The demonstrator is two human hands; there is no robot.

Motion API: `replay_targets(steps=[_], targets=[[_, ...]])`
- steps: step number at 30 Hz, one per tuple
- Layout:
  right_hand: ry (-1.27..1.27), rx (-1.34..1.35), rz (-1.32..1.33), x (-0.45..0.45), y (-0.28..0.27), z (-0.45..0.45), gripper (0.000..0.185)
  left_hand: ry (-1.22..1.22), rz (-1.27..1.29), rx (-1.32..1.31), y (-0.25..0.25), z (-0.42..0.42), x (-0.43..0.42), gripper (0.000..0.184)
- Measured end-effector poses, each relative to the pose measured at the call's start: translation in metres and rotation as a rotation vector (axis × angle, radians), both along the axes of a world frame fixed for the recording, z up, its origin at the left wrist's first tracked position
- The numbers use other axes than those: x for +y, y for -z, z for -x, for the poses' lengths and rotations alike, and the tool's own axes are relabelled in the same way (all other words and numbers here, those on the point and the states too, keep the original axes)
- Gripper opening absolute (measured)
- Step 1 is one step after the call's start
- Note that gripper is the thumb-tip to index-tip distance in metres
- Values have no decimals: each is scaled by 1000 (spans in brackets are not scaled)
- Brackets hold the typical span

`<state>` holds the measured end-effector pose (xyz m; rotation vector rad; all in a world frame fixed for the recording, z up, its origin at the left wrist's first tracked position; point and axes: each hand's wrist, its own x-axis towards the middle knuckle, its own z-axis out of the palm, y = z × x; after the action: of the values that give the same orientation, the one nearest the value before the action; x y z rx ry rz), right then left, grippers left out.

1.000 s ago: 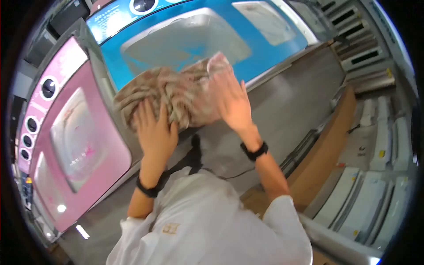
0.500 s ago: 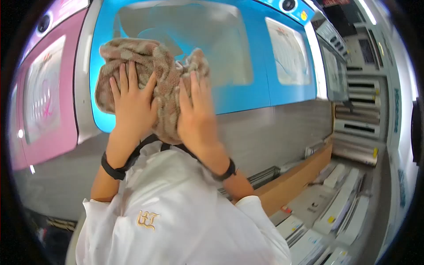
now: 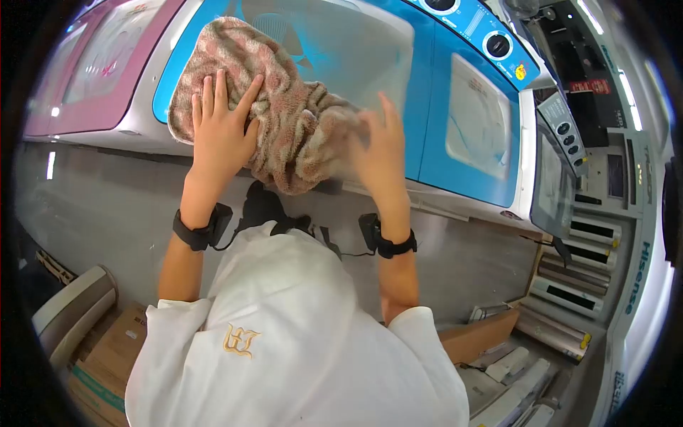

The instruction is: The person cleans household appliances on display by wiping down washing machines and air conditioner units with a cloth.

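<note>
A crumpled, brown and pinkish patterned cloth lies over the left front part of a blue washing machine lid. My left hand rests on the cloth's left part with its fingers spread. At the cloth's right end is my right hand, blurred by motion, its fingers apart and touching or just over the fabric. Whether its fingertips pinch any cloth is too blurred to tell. Each wrist wears a black band.
A pink machine adjoins on the left, a grey-lidded one on the right. Cardboard boxes stand at lower left. A long cardboard piece and white appliance units lie at lower right. Grey floor shows below the machines.
The view has shifted across the machines. My right hand has moved right, away from my left, and the cloth's right part now stretches out toward it. My left hand stays on the cloth.
</note>
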<state>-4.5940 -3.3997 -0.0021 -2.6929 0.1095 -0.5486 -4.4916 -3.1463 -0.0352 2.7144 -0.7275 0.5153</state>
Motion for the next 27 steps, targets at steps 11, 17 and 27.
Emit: replay_targets(steps=[11, 17, 27], targets=[[365, -669, -464, -154, -90, 24, 21, -82, -2, 72, 7, -35, 15, 59], [737, 74, 306, -191, -64, 13, 53, -147, -40, 40, 5, -56, 23, 59], [123, 471, 236, -65, 2, 64, 66, 71, -153, 305, -40, -21, 84, 73]])
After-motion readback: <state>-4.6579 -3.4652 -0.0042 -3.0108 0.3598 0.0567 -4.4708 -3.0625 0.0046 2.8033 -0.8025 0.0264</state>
